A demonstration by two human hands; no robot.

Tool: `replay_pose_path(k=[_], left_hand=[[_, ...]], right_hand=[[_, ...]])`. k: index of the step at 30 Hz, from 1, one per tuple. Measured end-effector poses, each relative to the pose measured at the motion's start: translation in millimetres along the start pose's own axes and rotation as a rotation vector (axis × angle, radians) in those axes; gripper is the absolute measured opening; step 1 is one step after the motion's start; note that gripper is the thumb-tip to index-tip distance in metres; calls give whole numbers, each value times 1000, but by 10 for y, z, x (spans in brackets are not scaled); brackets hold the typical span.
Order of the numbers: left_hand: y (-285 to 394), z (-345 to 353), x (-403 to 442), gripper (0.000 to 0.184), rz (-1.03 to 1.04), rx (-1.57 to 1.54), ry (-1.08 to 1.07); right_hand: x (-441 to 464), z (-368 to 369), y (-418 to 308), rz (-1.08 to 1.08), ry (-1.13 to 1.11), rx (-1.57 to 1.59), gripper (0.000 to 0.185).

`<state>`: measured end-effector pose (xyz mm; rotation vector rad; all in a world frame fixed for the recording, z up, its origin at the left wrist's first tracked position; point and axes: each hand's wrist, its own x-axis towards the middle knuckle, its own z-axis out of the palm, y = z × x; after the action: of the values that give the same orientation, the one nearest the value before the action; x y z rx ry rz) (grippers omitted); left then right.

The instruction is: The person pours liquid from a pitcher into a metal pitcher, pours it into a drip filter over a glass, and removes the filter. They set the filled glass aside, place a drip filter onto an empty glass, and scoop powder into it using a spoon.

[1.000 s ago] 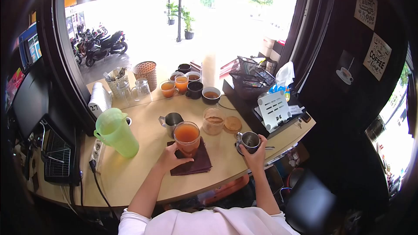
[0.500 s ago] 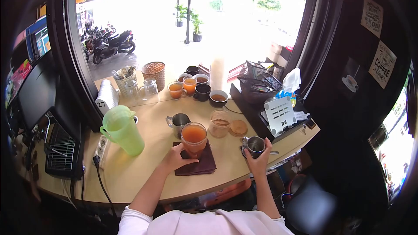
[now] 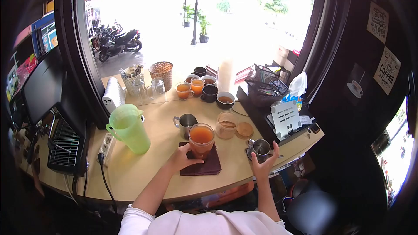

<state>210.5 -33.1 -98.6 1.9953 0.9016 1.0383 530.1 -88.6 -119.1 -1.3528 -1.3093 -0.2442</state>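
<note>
My left hand is wrapped round the lower side of a glass of orange-brown drink, which stands on a folded dark maroon cloth. At the right, my right hand has its thumb and fingers apart around a small metal cup near the counter's edge. A metal pitcher stands just behind the glass. Between the two hands and farther back sits a clear jar with brown powder, and beside it lies its round lid.
A green plastic jug and a power strip are at the left. Several cups of drink, glass mugs and woven baskets stand at the back. A white stand is on the right.
The fingers of my right hand have loosened and spread from the small metal cup. My left hand stays on the glass. The whole view has shifted, with things appearing farther right.
</note>
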Motion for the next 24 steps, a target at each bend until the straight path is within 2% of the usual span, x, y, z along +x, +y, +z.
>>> replay_pose_path(k=[1,4,7,11,13,19,24], left_hand=[[23,-1,-7,44,6,9,2],[18,-2,19,44,26,23,9],[26,-6,8,46,24,13,18],[51,-25,-3,50,-38,-2,-23],[-26,-8,-7,51,7,-11,4],[-54,-23,-12,53,17,1,-11],[-52,-39,-19,52,8,-36,-5]], right_hand=[[-7,-32,-29,-49,38,-67,89],[-52,-27,-340,-282,86,42,84],[-37,117,-731,-245,-276,315,81],[111,458,-1145,-115,-517,498,89],[145,590,-1288,-11,-615,576,95],[178,831,-1431,44,-627,642,101],[128,926,-1447,98,-594,600,95]])
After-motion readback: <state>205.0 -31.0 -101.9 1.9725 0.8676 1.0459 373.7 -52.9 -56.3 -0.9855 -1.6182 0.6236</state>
